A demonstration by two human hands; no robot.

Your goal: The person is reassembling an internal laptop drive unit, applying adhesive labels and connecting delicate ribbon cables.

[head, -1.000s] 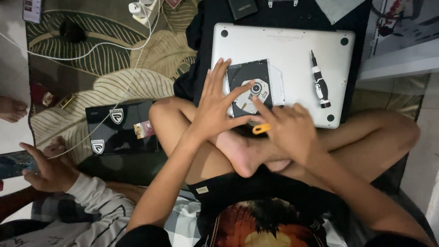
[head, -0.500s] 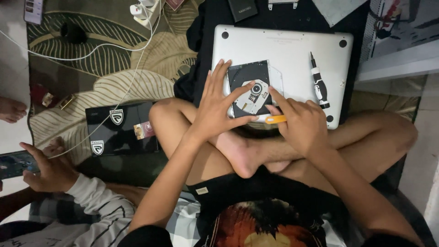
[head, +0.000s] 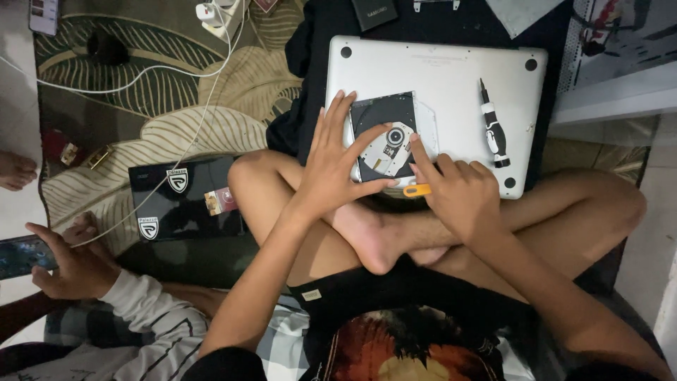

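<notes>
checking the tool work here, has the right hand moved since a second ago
Yes. The right hand has shifted up toward the optical drive on the silver laptop; its forefinger now reaches the drive's edge.

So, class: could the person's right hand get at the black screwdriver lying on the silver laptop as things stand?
Probably yes. The screwdriver lies bare on the laptop, just beyond the right hand, with nothing between them; that hand would first have to free itself from the orange tool.
</notes>
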